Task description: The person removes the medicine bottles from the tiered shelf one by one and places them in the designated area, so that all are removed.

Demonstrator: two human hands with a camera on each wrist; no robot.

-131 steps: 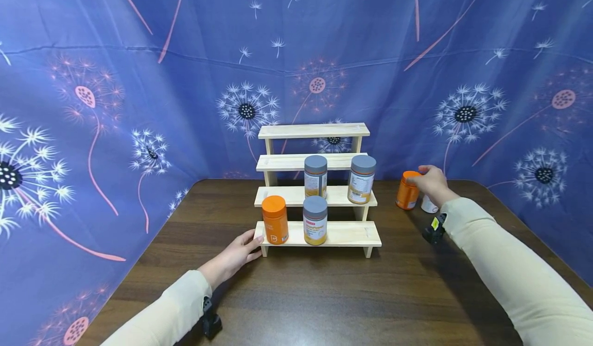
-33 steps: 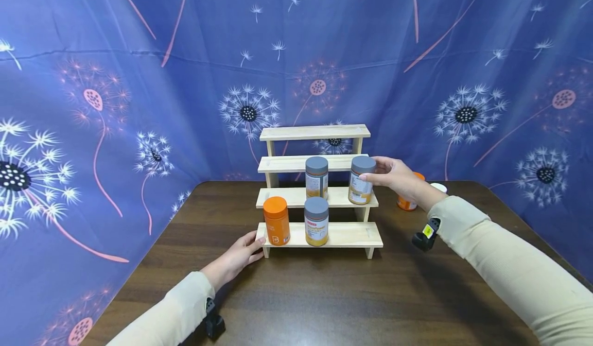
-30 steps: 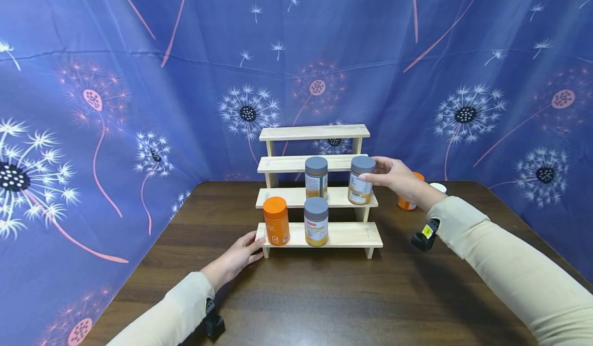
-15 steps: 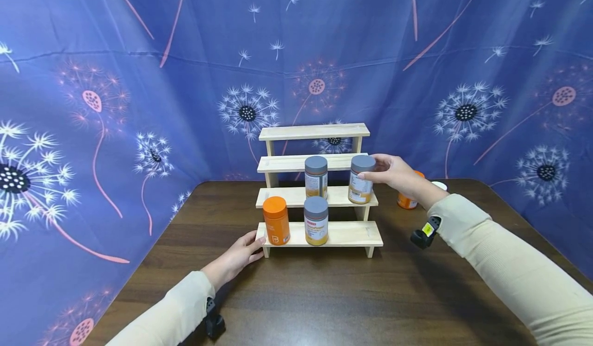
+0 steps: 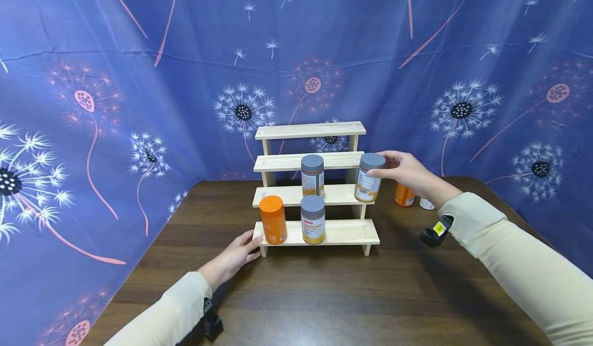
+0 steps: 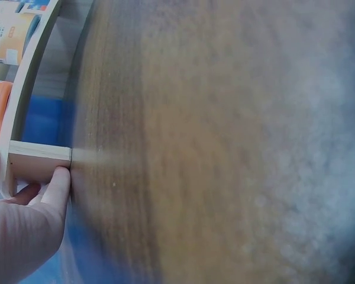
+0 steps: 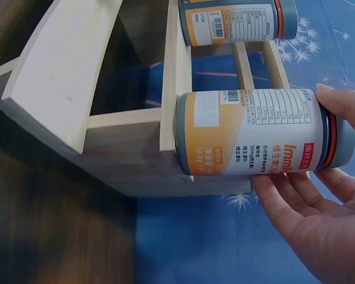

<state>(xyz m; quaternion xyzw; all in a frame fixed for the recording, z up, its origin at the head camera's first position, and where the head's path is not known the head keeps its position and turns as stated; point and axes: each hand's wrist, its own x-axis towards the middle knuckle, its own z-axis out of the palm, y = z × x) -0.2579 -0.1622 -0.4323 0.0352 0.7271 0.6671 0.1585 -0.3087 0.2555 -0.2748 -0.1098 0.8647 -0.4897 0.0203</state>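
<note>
Left hand: at 8 o'clock from the middle of a pale wooden step stand. It is grasping the left end of the bottom board, with a fingertip on the short leg.
Right hand: at 3 o'clock from the stand's middle. It is grasping a round grey-lid jar with a white and yellow label, thumb on one side, fingers on the other.
Jar in the right hand: nearly upright at the 3 o'clock end of the second board up. Part of its bottom pokes past the board's end. I cannot tell if it touches the wood.
Bottom board: a bright orange jar with an orange lid stands near the left hand, at 8 o'clock. A front grey-lid jar with a white and yellow label stands at 6 o'clock.
Second board: a back grey-lid jar with a pale label stands at 12 o'clock from the front one.
Past the right hand: an orange thing sits at 3 o'clock from the stand. A white thing is just beside it, at 4 o'clock. The arm hides parts of both.
Under it all: a dark brown wooden table.
At 12 o'clock: a blue cloth with puffy dandelions hangs behind.
</note>
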